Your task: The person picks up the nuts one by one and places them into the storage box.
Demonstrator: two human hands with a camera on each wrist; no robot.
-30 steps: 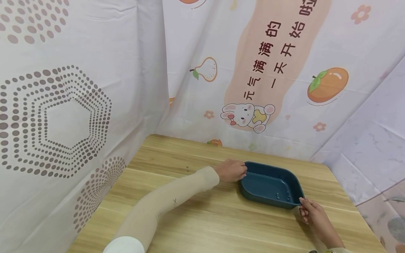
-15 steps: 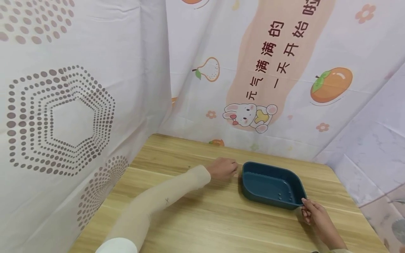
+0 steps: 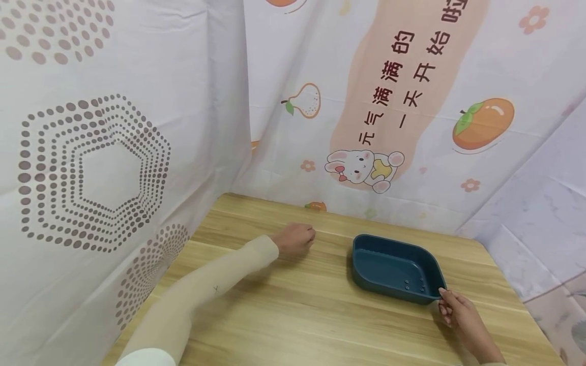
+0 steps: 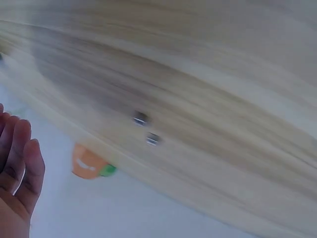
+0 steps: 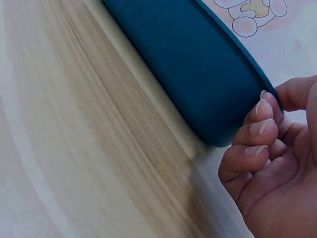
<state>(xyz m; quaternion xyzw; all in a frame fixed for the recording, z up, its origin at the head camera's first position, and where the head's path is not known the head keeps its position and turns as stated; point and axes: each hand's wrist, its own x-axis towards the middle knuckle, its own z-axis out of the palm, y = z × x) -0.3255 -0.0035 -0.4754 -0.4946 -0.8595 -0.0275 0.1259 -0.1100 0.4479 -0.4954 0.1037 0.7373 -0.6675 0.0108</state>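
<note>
A dark teal plastic tray (image 3: 389, 267) with rounded corners sits on the wooden table. Several small metal pieces (image 3: 407, 284), like nuts, lie at its right end. My right hand (image 3: 464, 317) pinches the tray's rim at the near right corner; the right wrist view shows thumb and forefinger on the rim and the other fingers curled under. Left of the tray, my left hand (image 3: 295, 239) is over the table with nothing held, its fingers loosely curled. The left wrist view shows two small shiny metal nuts (image 4: 140, 118) on the table near that hand; they are hidden in the head view.
The wood-grain table (image 3: 293, 315) is bounded at the back by a printed cloth (image 3: 284, 178) with fruit and a rabbit. A dotted white curtain (image 3: 192, 127) hangs on the left, and a pale cloth (image 3: 540, 229) on the right.
My left hand has let go of the tray's left end and moved left, away from it. The right hand keeps its pinch on the rim, and the tray stays nearly in place.
</note>
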